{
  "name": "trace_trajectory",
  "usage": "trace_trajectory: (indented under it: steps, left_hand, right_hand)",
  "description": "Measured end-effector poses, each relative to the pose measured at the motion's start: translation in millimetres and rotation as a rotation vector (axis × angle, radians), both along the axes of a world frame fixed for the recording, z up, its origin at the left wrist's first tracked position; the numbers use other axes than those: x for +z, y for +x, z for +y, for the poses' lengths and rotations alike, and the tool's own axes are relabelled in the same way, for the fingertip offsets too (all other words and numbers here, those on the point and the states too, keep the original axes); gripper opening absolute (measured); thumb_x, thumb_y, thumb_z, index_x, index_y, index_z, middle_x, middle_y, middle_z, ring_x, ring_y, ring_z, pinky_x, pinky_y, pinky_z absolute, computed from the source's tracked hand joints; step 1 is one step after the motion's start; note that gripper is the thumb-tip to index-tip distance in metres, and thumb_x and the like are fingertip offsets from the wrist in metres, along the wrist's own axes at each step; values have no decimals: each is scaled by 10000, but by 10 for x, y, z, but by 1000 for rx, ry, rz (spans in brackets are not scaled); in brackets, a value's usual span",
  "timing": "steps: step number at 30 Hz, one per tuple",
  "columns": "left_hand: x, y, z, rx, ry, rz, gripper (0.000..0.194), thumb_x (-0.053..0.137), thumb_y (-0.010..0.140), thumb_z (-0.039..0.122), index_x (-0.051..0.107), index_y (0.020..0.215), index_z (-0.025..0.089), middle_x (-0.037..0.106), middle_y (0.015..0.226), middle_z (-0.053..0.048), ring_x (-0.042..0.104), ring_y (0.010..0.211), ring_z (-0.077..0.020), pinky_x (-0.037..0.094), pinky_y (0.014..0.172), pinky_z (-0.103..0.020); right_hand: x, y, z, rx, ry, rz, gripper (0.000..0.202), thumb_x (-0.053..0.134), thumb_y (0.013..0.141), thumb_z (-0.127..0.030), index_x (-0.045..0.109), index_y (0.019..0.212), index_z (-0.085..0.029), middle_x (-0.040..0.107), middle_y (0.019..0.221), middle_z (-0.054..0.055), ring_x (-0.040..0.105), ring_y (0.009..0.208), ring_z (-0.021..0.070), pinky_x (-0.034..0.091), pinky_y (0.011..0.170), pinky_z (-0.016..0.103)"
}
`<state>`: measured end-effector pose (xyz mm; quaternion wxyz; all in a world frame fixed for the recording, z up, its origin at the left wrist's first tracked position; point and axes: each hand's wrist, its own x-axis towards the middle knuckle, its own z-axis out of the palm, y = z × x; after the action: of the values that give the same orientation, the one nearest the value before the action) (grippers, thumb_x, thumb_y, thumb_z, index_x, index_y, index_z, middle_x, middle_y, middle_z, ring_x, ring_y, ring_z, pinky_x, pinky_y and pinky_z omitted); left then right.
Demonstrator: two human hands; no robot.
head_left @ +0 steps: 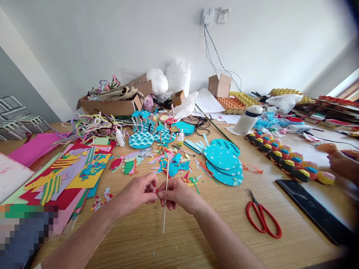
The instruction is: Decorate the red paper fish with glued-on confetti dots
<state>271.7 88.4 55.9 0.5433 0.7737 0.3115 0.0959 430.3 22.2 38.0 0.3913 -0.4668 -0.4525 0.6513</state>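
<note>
A thin wooden stick (164,220) stands nearly upright, held between the thumb and fingers of my right hand (178,194). Beside it, the fingers of my left hand (144,188) are pinched together, their tips meeting the right fingertips. A little red shows around the fingers; what the left hand pinches is hidden. Beyond the hands lies a heap of cut paper scraps (175,164), mostly blue. Paper fish (129,166) lie left of the heap, and blue round discs (223,155) are stacked to its right.
Red-handled scissors (263,220) and a black tablet-like slab (314,209) lie at right. Coloured paper sheets (70,179) spread at left. Glue bottles (120,137), wavy blue paper pieces (141,139) and a white bottle (248,119) stand farther back. Another person's hand (343,166) is near painted egg-carton cups (286,155).
</note>
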Motion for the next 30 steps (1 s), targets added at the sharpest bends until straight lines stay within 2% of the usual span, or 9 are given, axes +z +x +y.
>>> trace_trajectory:
  steps: [10, 18, 23, 27, 30]
  left_hand:
    - [-19, 24, 12, -45, -45, 6, 143, 549, 664, 179, 419, 718, 201, 535, 591, 71, 493, 516, -97, 366, 462, -197]
    - [-20, -13, 28, -37, -115, -51, 80, 515, 724, 216, 439, 739, 197, 557, 663, 51, 565, 617, -120, 447, 573, -244]
    - [-24, 4, 35, -3, 1, -7, 50, 486, 712, 196, 437, 720, 198, 533, 610, 61, 528, 553, -107, 406, 508, -214]
    - [-68, 35, 31, 19, 151, 35, 51, 471, 694, 165, 453, 728, 199, 520, 599, 62, 491, 529, -102, 366, 479, -201]
    - [-127, 58, 25, 31, 199, 26, 67, 451, 676, 144, 442, 708, 202, 493, 599, 65, 473, 529, -99, 350, 470, -195]
  right_hand:
    - [47, 7, 4, 50, -11, -58, 172, 600, 694, -270, 579, 603, -126, 552, 486, -42, 434, 333, 19, 328, 330, 127]
    - [-9, -14, -2, -12, -3, -91, 177, 582, 716, -275, 561, 618, -130, 545, 486, -46, 423, 329, 24, 325, 326, 137]
    - [17, -49, 8, -69, -18, -192, 63, 541, 697, -151, 535, 634, -150, 532, 475, -66, 440, 334, 38, 340, 333, 146]
    - [-19, -65, 31, -114, 22, -378, 99, 496, 659, -76, 523, 615, -161, 499, 443, -77, 441, 326, 45, 336, 320, 140]
    - [-85, -53, 41, -117, 60, -462, 117, 479, 645, -72, 529, 592, -164, 488, 426, -73, 460, 330, 54, 330, 318, 139]
